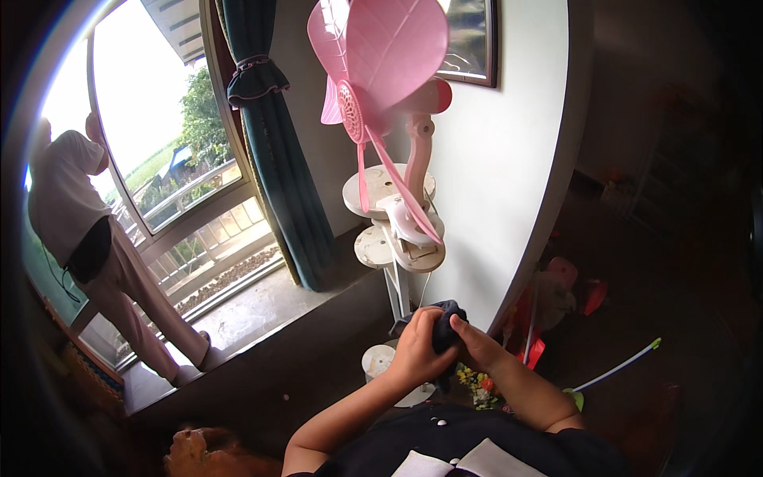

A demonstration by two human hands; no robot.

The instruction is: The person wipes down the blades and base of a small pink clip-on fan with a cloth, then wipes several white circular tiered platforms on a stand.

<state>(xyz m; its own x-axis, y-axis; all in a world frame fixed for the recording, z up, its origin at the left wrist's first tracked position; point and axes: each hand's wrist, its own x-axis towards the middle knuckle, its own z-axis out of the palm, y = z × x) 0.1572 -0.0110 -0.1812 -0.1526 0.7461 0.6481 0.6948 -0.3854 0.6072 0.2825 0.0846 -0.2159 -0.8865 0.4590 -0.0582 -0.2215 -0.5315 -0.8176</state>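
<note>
A bunched dark cloth [448, 325] is gripped between my two hands, close in front of my chest. My left hand [422, 346] wraps it from the left, with its fingers curled over the top. On the right side, my right hand [477, 346] presses its thumb against the cloth; its other fingers are mostly hidden. Beyond my hands stands a white tiered stand [381, 185] with round shelves. Clipped to one of these shelves is a pink fan [351, 113] with large leaf-shaped blades, well above my hands and touching neither.
At the left, a person [77, 185] stands on the window ledge [238, 328] facing the glass. A green curtain [286, 161] hangs beside the window. Artificial flowers [480, 384] are low near my right forearm. A framed picture [477, 45] hangs on the white wall [506, 155].
</note>
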